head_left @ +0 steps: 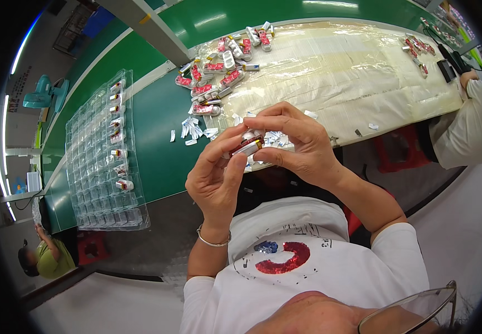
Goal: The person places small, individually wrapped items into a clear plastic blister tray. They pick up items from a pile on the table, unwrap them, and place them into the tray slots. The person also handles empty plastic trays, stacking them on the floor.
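Between my two hands, in front of my chest, is a small electronic assembly (246, 147) with a silver battery-like cell, a red board and a white rounded part. My left hand (217, 170) pinches its left side between thumb and fingers. My right hand (303, 146) grips the other side, thumb below and fingers above. The fingers hide part of it. Small white-and-blue paper slips (191, 129) lie just beyond my hands. A pile of similar red-and-white assemblies (214, 68) sits on the table behind them.
To the left, a transparent plastic compartment tray (99, 145) holds several assemblies in one column. Yellowish film (330, 69) covers the table's right part. More red parts (418, 49) lie at its far right. A metal post (146, 30) rises behind. Other people sit at both sides.
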A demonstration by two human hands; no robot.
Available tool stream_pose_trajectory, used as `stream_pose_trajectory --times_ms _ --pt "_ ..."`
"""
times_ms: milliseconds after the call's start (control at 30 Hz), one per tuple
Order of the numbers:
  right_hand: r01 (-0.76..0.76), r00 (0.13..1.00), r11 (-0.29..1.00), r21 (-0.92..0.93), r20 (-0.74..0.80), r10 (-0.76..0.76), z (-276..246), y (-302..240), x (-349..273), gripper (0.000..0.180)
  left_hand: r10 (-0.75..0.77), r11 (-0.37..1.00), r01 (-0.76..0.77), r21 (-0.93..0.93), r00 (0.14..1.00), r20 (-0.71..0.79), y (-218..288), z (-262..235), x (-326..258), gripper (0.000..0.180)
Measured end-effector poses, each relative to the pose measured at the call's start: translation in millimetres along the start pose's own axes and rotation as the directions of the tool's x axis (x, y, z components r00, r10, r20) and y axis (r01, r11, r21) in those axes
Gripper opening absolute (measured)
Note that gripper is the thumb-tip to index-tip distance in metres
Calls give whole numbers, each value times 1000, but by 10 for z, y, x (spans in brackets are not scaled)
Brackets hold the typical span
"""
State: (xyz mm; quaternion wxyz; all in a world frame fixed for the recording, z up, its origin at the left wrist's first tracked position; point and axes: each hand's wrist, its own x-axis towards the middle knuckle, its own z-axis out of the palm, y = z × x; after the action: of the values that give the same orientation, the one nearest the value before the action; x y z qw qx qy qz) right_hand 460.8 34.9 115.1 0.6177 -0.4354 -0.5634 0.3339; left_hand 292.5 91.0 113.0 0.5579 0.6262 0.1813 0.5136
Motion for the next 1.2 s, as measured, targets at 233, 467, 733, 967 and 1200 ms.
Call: stream_pose_trajectory --times_ms 233,467,733,967,1200 --pt "-108 990 890 442 -33 136 85 -5 -44 43 102 992 -103 73 995 22 11 28 6 25" --pt "-206 968 878 433 -43 249 88 -11 -54 39 96 985 -99 141 995 34 -27 -19 -10 24" --pt "-404 883 786 467 -25 469 77 285 157 35 -279 953 266 -146 958 -72 -162 -32 74 29" --pt "-496 835 707 504 53 547 12 327 206 30 -554 776 490 -398 830 -59 -235 -229 155 31" --pt "-483 859 769 419 54 509 17 374 214 27 -565 780 529 -334 825 -15 -212 -310 156 33"
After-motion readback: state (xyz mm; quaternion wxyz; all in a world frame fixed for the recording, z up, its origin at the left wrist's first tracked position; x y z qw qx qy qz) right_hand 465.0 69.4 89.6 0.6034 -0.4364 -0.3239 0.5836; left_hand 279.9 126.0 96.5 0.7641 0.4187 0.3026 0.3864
